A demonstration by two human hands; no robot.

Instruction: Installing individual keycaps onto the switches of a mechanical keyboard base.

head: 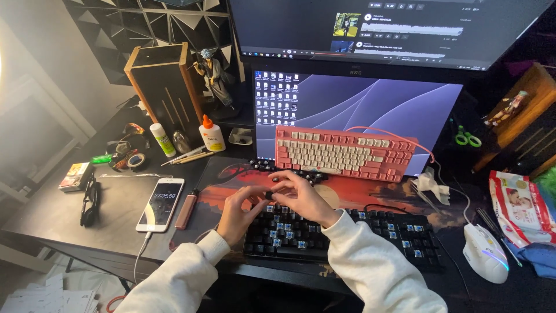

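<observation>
Nearest to us are our two white sleeves (370,266), reaching in from the desk's front edge over a black keyboard (370,235) that lies along that edge. Many of its keycaps are off, and blue switches show across its left half and in patches to the right.

Our left hand (236,213) hovers over the keyboard's left end, fingers curled narrow, thumb and forefinger pinched on a small black keycap (269,195). Our right hand (302,194) crosses above the keyboard's back edge, its fingers loosely spread and bent, fingertips meeting the left hand at that same keycap. Which hand truly bears the cap, we cannot tell.

Behind the hands a row of loose dark keycaps (260,166) lies on the red desk mat (231,179). A pink keyboard (344,153) leans tilted against the lower monitor (370,98), and a second, larger monitor (399,29) stands above it.

Toward the desk's left edge a white phone (161,204) lies flat with its screen lit, a cable running off the front edge, a slim rose-coloured stick (187,211) just beside it. A glue bottle (212,134) stands near the back, beside a wooden box (162,87). At the right front corner rests a white mouse (485,253), with a wipes packet (516,208) beyond it.
</observation>
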